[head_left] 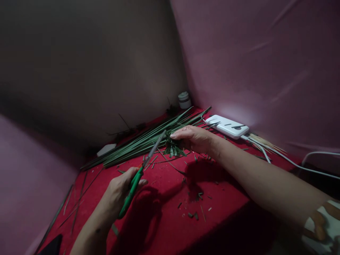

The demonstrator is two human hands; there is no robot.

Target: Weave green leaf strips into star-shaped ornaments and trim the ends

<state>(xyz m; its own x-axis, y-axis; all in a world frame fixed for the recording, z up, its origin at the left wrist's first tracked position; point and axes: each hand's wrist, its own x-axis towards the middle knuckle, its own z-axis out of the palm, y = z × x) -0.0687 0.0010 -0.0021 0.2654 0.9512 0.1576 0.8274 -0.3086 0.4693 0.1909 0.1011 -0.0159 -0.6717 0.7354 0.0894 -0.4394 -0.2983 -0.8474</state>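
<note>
My left hand [123,187] grips a pair of scissors [130,198] with green handles, its blades pointing up and away to the right. The blade tips are close beside a small bunch of folded green leaf strips [174,148]. My right hand [193,137] pinches that bunch at its upper end between thumb and fingers, a little above the red cloth. Some of its fingers are hidden behind the hand. Behind both hands lies a pile of long narrow green leaves [148,140].
The red cloth [170,191] carries scattered leaf clippings. At the right lie a white power bank [230,126], white cables [294,163] and thin wooden sticks [268,143]. A white lidded jar [184,101] stands in the back corner. Pink sheeting [260,63] rises at the right.
</note>
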